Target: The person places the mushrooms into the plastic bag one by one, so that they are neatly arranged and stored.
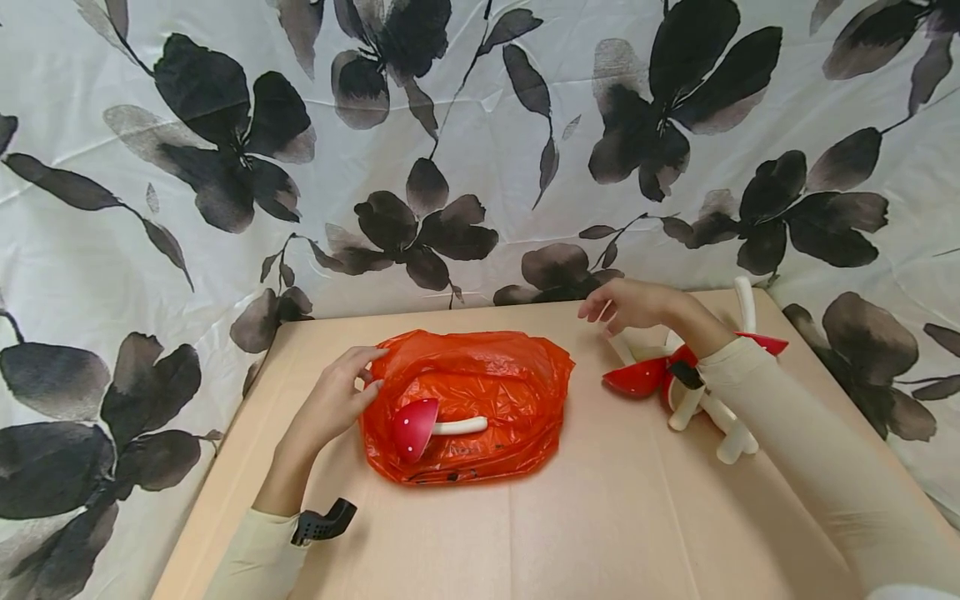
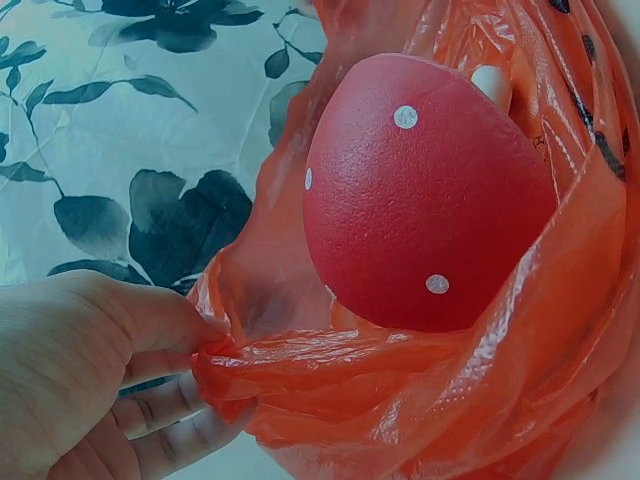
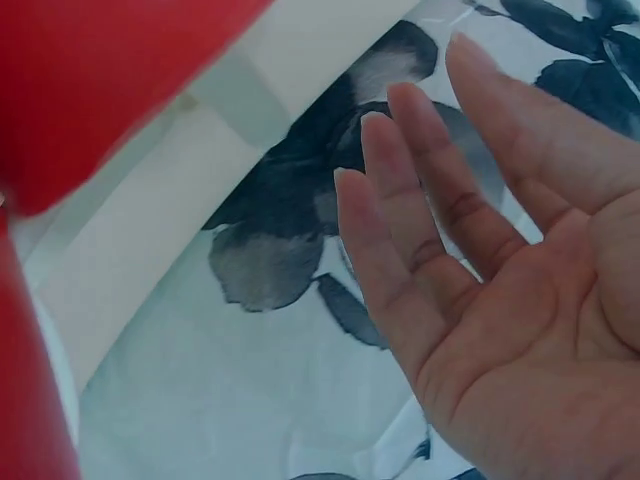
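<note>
Orange thin plastic forms the bag (image 1: 525, 400), which lies open and crumpled on the table (image 1: 570, 533), left of the middle and just short of the far edge. One red-capped mushroom (image 1: 415, 430) lies on its side within the bag's folds, cap toward the table's left edge, stem toward the right edge.

Left hand (image 1: 337, 393): at the bag's left side. From where I stand, the head view shows only bent fingers meeting the plastic; the left wrist view shows thumb and fingers pinching a gathered fold of the rim. That close view also shows the cap's white dots at large scale and dark marks on the bag, but reduces the stem to a white tip; the head view shows the stem at length.

Right hand (image 1: 628, 302): over the table's far edge, toward the far right corner. The head view shows its back; the right wrist view shows the palm, with fingers extended and thumb apart from them.

Several more mushrooms (image 1: 634, 378) are grouped near the far right corner, partly covered by the right sleeve (image 1: 817, 450). Their number cannot be told. Floral cloth (image 1: 420, 150) hangs beyond the far edge.
</note>
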Demonstrator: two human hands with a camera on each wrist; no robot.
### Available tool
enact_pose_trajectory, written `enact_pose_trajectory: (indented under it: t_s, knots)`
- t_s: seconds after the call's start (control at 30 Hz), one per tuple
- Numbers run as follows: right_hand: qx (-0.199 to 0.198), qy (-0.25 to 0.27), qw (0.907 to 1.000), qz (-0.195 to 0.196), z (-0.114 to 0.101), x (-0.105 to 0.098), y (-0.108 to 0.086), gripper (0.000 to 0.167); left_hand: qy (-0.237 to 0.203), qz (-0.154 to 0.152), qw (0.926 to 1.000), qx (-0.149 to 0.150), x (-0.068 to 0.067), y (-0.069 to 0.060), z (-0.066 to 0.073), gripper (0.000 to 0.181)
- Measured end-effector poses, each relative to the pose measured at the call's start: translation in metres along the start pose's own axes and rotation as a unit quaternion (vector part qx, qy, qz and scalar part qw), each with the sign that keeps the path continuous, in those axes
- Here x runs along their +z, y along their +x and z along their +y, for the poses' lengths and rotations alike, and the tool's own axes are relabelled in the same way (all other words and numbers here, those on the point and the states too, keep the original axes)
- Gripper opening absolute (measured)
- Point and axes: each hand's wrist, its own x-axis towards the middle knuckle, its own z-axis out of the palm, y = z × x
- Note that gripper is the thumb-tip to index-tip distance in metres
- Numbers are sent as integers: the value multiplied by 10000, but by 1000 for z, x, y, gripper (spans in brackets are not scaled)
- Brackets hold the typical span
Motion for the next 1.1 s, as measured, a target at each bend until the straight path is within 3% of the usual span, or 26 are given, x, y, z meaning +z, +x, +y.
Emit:
enact_pose_trajectory:
  t_s: [0.2,0.33,0.47,0.8,0.93,1.1]
  knots:
    - [-164,-349,9978,-531,10,-7,3,50,-19,-76,10000,-42,1,0,0,50]
    - [60,-535,9955,-785,14,-12,5,54,9,-70,10000,-13,1,0,0,50]
    - [424,-668,9933,-841,18,-13,9,57,36,-63,10000,-9,0,0,1,49]
    - [835,-1108,9850,-1024,28,-8,14,69,15,-107,9999,-52,1,0,1,51]
    - [769,-1325,9818,-1124,30,-6,16,73,-50,-128,9998,-107,1,-1,1,52]
    - [651,-1572,9779,-1212,32,-2,19,64,-58,-117,9998,-116,1,-3,1,52]
